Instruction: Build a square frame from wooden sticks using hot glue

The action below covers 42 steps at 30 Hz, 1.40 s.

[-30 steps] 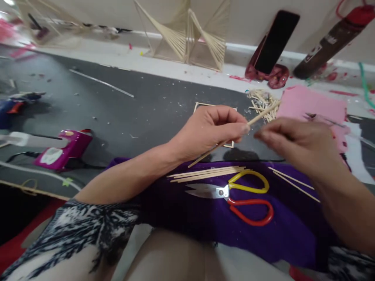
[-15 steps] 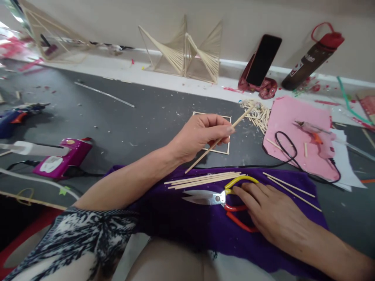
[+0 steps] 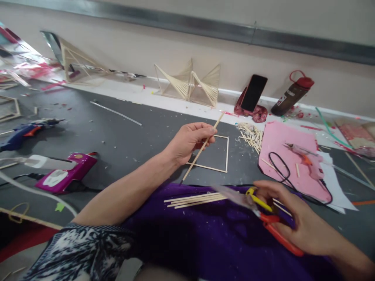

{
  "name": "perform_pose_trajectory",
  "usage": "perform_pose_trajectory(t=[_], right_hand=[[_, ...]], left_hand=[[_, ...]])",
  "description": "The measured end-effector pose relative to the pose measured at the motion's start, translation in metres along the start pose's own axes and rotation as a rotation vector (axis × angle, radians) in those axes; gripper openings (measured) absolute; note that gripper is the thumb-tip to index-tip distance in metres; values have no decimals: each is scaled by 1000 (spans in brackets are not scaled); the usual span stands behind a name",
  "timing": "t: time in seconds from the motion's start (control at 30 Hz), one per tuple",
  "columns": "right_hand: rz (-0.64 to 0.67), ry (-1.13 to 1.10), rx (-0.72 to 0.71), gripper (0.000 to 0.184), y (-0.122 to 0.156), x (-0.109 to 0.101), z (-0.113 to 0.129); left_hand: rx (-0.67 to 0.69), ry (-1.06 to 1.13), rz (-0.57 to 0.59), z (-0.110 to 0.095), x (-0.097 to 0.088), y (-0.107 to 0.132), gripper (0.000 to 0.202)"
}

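My left hand (image 3: 189, 140) pinches a thin wooden stick (image 3: 202, 147) and holds it slanted above a square frame of sticks (image 3: 226, 156) lying on the dark mat. My right hand (image 3: 295, 218) grips a pair of scissors (image 3: 258, 207) with one yellow and one red handle, lifted just off the purple cloth (image 3: 205, 234) over my lap. The blades are blurred by motion. A few loose sticks (image 3: 193, 200) lie on the cloth between my two hands.
A pink sheet (image 3: 281, 144) carries a pink glue gun (image 3: 304, 160) and its black cord. A heap of short sticks (image 3: 250, 134) lies beside it. A magenta glue gun (image 3: 67, 175) and a blue one (image 3: 23, 130) lie left. Stick models (image 3: 190, 84), a phone (image 3: 253, 93) and a bottle (image 3: 293, 93) line the wall.
My right hand dropped from the stick's tip to the scissors on the cloth, closed on them and lifted them. The left hand kept the stick. The view tilted up.
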State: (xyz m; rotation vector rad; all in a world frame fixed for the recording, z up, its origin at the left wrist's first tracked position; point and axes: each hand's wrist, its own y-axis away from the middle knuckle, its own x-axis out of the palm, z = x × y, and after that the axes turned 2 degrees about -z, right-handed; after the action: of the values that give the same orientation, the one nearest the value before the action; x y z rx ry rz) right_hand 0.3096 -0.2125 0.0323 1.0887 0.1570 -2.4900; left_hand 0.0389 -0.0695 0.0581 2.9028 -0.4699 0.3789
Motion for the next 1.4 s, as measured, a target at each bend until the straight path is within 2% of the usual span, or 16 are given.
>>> perform_pose_trajectory(t=[0.1,0.17,0.3,0.4,0.5,0.57,0.67,0.77,1.0,1.4], right_hand=[[-103,-383,-22,60,-10,-4,1],[-111,-599,-36,56,-24,-7,7],[-174,-738,-33,53,-63,-14,24],[-242,-736,-70,67,-90,-14,31],[-194,-661,-55,82,-104,-8,22],[-144,-585,-59,85,-106,-5,8],[-108,-511,-89,78,-106,-3,-13],[-106,-489,-121,71,-107,-3,-22],[-28,-387,23,73,-107,2,-2],[-38,-341,-28,69,-106,13,-1]], left_hand=[[28,43,-23,-5,-6,-3,15],[33,50,-26,-5,-8,-4,16],[-16,35,-9,1,-7,-4,16],[-34,45,-16,3,-8,-5,15],[-41,64,-32,2,-10,-6,16],[-45,64,-49,1,-12,-6,17],[-18,51,-88,-1,-14,-8,18],[2,58,-123,0,-15,-10,18],[14,-67,-132,2,-17,-12,16],[30,-148,-85,7,-16,-12,3]])
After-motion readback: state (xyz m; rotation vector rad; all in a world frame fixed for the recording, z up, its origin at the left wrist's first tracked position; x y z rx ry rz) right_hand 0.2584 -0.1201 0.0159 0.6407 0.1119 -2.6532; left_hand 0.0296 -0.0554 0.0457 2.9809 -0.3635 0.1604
